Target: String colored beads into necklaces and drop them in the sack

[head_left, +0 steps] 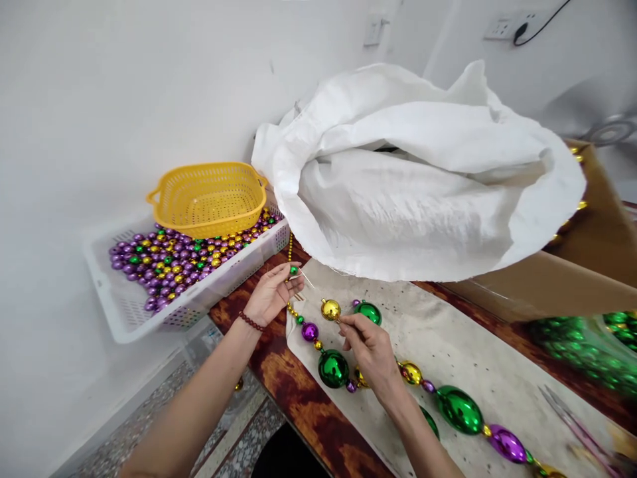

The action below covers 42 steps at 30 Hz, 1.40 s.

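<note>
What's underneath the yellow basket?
A white crate holding loose purple, gold and green beads, visible around the front of the yellow basket. Whatever lies directly beneath it is covered, so I can't tell what it rests on.

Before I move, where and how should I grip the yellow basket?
Best take the yellow basket by its end handles, from above: left hand on the left handle, right hand on the right handle, once both are free. The loops jut out at opposite ends of the rim, and it sits over loose beads, so a one-sided pull might tip it.
</note>
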Each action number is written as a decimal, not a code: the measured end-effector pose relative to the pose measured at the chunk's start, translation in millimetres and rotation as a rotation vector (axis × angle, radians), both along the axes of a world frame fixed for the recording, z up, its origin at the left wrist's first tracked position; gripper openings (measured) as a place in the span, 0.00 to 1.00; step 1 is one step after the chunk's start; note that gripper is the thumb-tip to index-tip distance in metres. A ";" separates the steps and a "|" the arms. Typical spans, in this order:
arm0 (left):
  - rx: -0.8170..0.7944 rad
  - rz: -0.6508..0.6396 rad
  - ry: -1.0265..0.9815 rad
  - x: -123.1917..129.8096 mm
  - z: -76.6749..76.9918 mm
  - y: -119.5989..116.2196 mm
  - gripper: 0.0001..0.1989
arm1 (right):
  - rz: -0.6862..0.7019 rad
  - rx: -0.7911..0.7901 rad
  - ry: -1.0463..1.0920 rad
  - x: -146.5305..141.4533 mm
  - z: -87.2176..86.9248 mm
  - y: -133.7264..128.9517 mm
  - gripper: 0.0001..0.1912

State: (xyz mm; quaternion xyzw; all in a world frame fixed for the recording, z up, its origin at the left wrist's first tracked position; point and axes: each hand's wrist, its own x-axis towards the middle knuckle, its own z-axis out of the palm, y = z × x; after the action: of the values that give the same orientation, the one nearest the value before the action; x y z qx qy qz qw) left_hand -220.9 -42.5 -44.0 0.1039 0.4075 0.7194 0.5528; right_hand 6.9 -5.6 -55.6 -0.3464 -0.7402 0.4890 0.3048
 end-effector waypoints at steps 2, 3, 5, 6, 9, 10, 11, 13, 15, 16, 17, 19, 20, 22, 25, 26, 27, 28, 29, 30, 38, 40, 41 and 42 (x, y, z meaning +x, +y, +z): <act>0.009 0.009 -0.031 1.1 0.5 0.2 0.08 | 0.021 0.043 -0.028 0.7 0.2 -0.7 0.12; 0.011 0.012 -0.039 1.9 0.4 0.6 0.07 | 0.027 0.065 -0.042 1.1 0.0 -0.8 0.12; 0.014 0.010 -0.048 3.4 0.2 1.5 0.06 | 0.033 0.099 -0.061 1.9 -0.5 -0.7 0.12; 0.015 0.007 -0.050 4.1 0.2 1.8 0.06 | 0.031 0.109 -0.066 2.3 -0.8 -0.5 0.12; 0.016 0.011 -0.056 5.2 -0.2 2.4 0.06 | 0.029 0.123 -0.076 2.8 -1.9 0.0 0.13; 0.014 0.019 -0.056 5.2 -0.5 2.7 0.07 | 0.030 0.125 -0.076 2.8 -2.2 0.1 0.13; 0.012 0.026 -0.056 5.0 -0.7 3.0 0.07 | 0.031 0.127 -0.077 2.7 -2.5 0.3 0.12; 0.009 0.032 -0.049 4.1 -0.9 3.8 0.07 | 0.036 0.129 -0.076 2.5 -2.9 0.7 0.12; 0.004 0.025 -0.031 2.9 -0.1 4.7 0.08 | 0.036 0.124 -0.072 2.4 -3.3 1.0 0.12; 0.000 0.017 -0.015 2.3 0.6 5.0 0.08 | 0.035 0.116 -0.072 2.3 -3.6 1.0 0.12; -0.004 0.008 0.007 2.0 1.6 5.2 0.09 | 0.034 0.102 -0.074 2.0 -3.8 0.9 0.12; -0.004 -0.002 0.058 2.7 3.6 5.1 0.12 | 0.025 0.055 -0.074 0.6 -4.4 0.3 0.11; -0.002 -0.004 0.083 4.3 4.4 4.8 0.14 | 0.016 0.017 -0.069 -1.0 -4.8 -0.2 0.11; 0.003 -0.016 0.117 10.9 5.5 3.8 0.17 | -0.013 -0.102 -0.027 -6.4 -5.5 -1.7 0.10; 0.011 -0.066 0.113 30.1 5.5 2.2 0.16 | -0.067 -0.337 0.108 -19.5 -6.0 -4.3 0.10; 0.018 -0.080 0.096 38.1 5.5 2.0 0.15 | -0.085 -0.398 0.149 -24.3 -6.1 -5.1 0.12; 0.028 -0.084 0.076 46.4 5.5 2.1 0.14 | -0.103 -0.440 0.180 -28.8 -6.1 -6.0 0.13; 0.039 -0.077 0.060 54.3 5.6 2.8 0.15 | -0.122 -0.468 0.199 -32.5 -6.1 -6.7 0.15; 0.048 -0.060 0.053 61.6 5.8 4.0 0.15 | -0.139 -0.485 0.208 -35.2 -6.1 -7.3 0.15; 0.054 -0.032 0.059 67.9 6.0 5.7 0.15 | -0.149 -0.494 0.210 -36.6 -6.0 -7.6 0.16; -0.009 0.007 0.412 75.1 -0.3 23.6 0.14 | -0.095 -0.315 0.063 -17.5 18.3 29.6 0.13; 0.004 -0.117 0.566 72.0 -0.6 25.3 0.13 | -0.117 -0.249 0.099 -18.8 27.8 43.4 0.14; 0.016 -0.173 0.637 70.8 0.0 25.9 0.13 | -0.102 -0.243 0.128 -21.1 31.4 48.6 0.14; 0.030 -0.219 0.695 69.8 1.1 26.2 0.14 | -0.082 -0.251 0.157 -23.9 34.1 52.4 0.13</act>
State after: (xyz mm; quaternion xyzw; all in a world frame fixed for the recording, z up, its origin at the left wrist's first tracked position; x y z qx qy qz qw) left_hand -151.1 -16.3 -42.9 0.3934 0.5468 0.5836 0.4535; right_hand -17.0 46.9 -21.5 -0.3725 -0.6325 0.5903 0.3358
